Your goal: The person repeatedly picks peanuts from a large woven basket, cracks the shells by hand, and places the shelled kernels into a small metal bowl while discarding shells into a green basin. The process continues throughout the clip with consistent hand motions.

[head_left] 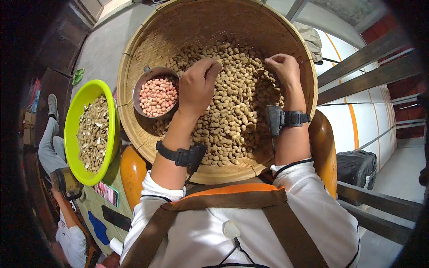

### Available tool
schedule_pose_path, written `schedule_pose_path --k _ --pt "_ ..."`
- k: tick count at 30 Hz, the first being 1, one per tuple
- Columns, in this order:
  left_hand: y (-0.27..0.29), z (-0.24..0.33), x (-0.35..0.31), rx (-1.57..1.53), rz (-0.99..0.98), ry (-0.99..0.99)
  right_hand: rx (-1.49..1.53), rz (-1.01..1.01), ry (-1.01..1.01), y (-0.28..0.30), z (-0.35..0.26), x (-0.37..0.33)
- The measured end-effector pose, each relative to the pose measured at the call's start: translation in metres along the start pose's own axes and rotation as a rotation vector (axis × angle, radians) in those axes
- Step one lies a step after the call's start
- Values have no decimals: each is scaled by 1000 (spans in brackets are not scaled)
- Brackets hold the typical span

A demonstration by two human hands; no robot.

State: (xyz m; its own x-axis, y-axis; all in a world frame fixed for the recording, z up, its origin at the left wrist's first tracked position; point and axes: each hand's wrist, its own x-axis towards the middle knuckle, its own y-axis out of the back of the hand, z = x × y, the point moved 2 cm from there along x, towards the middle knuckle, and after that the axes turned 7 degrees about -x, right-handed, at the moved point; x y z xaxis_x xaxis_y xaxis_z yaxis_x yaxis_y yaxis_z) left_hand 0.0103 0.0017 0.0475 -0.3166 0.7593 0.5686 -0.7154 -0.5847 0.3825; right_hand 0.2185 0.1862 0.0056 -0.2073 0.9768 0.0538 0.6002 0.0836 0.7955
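A wide woven bamboo basket (154, 40) holds a heap of unshelled peanuts (234, 107). Over the left part of the heap is my left hand (199, 85), its fingers curled and closed; whatever they may hold is hidden. At the heap's right edge, near the basket wall, my right hand (284, 69) has its fingertips drawn together in a pinch, and I cannot make out anything between them. Inside the basket, left of my left hand, sits a round metal pot (137, 102) full of pink shelled peanuts (157, 96).
Left of the basket stands a lime-green basin (114, 129) with empty peanut shells (94, 134). Beside it on a table lie a lit phone (107, 193) and a dark phone (116, 217). Another person (71, 236) sits at far left. Wooden slats (371, 67) run along the right.
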Motion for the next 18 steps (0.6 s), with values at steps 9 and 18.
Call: schedule_pose_path --k 9,18 --pt "-4 -5 -2 -45 -25 -38 -343 -133 281 -16 -17 -16" --pt "-7 -8 -2 -36 -55 -15 -142 -136 266 -18 -25 -18"
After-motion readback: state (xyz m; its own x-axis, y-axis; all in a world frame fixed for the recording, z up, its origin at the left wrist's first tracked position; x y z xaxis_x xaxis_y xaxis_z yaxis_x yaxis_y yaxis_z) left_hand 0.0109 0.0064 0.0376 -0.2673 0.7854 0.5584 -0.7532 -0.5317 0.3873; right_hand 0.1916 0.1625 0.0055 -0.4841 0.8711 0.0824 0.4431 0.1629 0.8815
